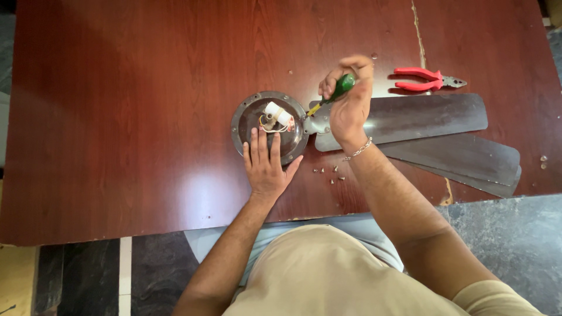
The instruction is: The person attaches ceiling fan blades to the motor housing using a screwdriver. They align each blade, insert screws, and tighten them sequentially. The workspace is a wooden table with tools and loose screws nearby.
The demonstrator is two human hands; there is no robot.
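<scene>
Currently my right hand (349,108) grips the green screwdriver (335,93), shaft angled down-left toward the fan motor housing (246,111), which my flat, open-fingered left hand (266,167) steadies.

**Bright, even light, one soft glare patch**

Light falls from overhead and I see the glossy table (117,117) clearly. A pale sheen sits at seven o'clock from my left hand (266,167). Short, soft shadows hug my right hand (350,102) and the pliers (427,79). Focus is sharp throughout; the table's edges bow slightly toward the corners.
</scene>
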